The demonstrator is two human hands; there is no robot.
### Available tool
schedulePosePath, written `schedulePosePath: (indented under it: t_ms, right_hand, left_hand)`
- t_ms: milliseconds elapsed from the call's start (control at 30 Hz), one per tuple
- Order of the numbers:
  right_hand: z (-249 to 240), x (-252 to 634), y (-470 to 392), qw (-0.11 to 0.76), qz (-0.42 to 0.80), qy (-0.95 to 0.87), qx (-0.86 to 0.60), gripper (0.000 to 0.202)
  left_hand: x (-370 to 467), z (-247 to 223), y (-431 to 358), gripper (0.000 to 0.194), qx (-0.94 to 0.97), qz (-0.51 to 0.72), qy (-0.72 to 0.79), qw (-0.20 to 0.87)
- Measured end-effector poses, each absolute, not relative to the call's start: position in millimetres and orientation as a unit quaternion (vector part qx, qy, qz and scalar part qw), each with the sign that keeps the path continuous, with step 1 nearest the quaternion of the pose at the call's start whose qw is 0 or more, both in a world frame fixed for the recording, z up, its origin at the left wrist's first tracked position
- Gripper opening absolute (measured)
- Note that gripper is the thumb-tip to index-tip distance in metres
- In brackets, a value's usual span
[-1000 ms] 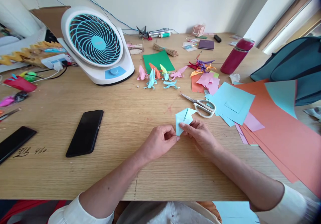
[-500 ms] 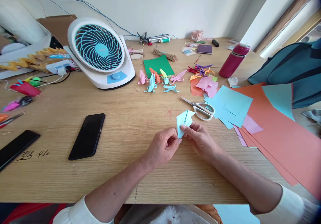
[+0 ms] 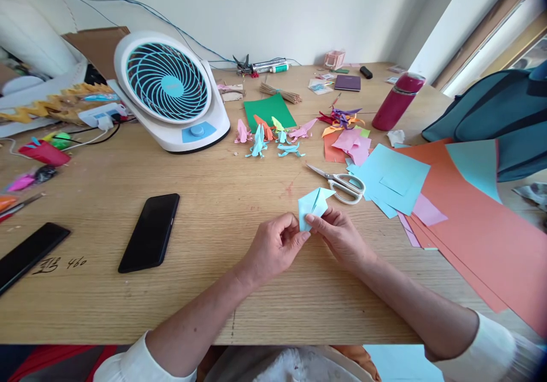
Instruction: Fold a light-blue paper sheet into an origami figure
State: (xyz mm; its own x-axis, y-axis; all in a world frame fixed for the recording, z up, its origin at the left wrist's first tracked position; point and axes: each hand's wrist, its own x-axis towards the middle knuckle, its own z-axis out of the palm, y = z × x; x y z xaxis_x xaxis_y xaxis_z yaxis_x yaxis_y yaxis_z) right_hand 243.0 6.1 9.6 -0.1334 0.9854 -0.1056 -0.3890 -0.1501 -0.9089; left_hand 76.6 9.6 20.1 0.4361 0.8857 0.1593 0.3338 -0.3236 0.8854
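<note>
I'm watching from afar, left to right: 2 black phones (image 3: 149, 232) lie on the table (image 3: 85, 313), then the fan (image 3: 167, 85). Now my left hand (image 3: 273, 245), curled nearly closed, pinching the bottom tip of the folded blue paper (image 3: 311, 204) between both hands. My right hand (image 3: 342, 236) grips its lower right side, thumb on top, scissors (image 3: 348, 188) just beyond.

Bright, soft lt | wall (image 3: 333, 17) shaded twd R | ctr in focus | edges warped | top-R cnr dk
</note>
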Motion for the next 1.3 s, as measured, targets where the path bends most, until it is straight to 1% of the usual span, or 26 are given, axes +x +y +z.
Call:
schedulePosePath:
  t_ms: [100, 300, 433, 567, 767, 900, 1100, 1200, 1300]
  right_hand:
    - [10.4, 240.8, 5.6, 0.527, 0.651, -0.389, -0.385, 0.029]
    - [10.4, 240.1, 5.2, 0.517, 0.64, -0.394, -0.409, 0.036]
    - [7.5, 241.8, 4.3, 0.518, 0.648, -0.401, -0.388, 0.03]
    - [6.3, 242.2, 3.6, 0.516, 0.647, -0.404, -0.391, 0.024]
    - [7.8, 240.8, 3.0, 0.498, 0.641, -0.425, -0.401, 0.027]
    - [9.5, 241.9, 1.9, 0.492, 0.636, -0.44, -0.4, 0.029]
    - [7.5, 238.3, -0.6, 0.428, 0.62, -0.531, -0.388, 0.034]
    - [4.1, 236.5, -1.5, 0.435, 0.595, -0.541, -0.404, 0.035]
    - [3.5, 236.4, -1.6, 0.439, 0.584, -0.549, -0.406, 0.036]
  left_hand:
    - [76.7, 21.6, 9.5, 0.029, 0.749, 0.349, 0.414, 0.381]
    - [76.9, 21.2, 8.1, 0.026, 0.742, 0.358, 0.422, 0.378]
    - [76.2, 20.7, 8.6, 0.027, 0.734, 0.38, 0.425, 0.37]
    - [73.9, 21.7, 9.3, 0.029, 0.726, 0.371, 0.429, 0.389]
    - [71.7, 22.6, 9.3, 0.029, 0.736, 0.374, 0.431, 0.364]
    - [71.9, 22.9, 10.3, 0.029, 0.722, 0.382, 0.434, 0.38]
    - [70.6, 20.2, 13.6, 0.029, 0.676, 0.423, 0.438, 0.416]
    - [70.2, 19.0, 15.1, 0.028, 0.67, 0.422, 0.432, 0.432]
    - [69.2, 20.5, 16.6, 0.028, 0.671, 0.424, 0.44, 0.42]
